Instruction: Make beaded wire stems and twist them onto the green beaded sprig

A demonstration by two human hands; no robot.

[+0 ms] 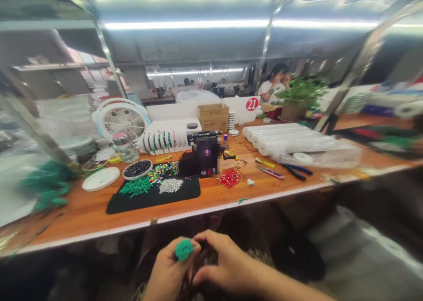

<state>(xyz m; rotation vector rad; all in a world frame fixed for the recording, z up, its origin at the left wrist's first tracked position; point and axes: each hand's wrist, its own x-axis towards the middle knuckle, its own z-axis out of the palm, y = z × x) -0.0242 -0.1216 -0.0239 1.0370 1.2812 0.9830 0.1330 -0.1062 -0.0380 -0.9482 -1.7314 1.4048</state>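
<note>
Below the table edge, my left hand (171,265) is closed around a green bundle (184,250), whose round, rough end shows above the thumb. The rest of the bundle is hidden in the hand. Close beside it is my right hand (223,259), its thumb and forefinger curved and apart, the forefinger tip near the left thumb. I see nothing held in it, though its other fingers are partly hidden. On the table ahead lies a black mat (180,198) with green thin pieces (136,186), mixed coloured beads (158,173) and silvery beads (171,185).
A bowl of black pieces (138,169) stands by a white lid (101,179). Red pieces (228,177), a craft knife (270,172) and pliers (297,170) lie to the right. Behind are plastic-wrapped rolls (287,138), a fan (124,121) and a seated person (269,89).
</note>
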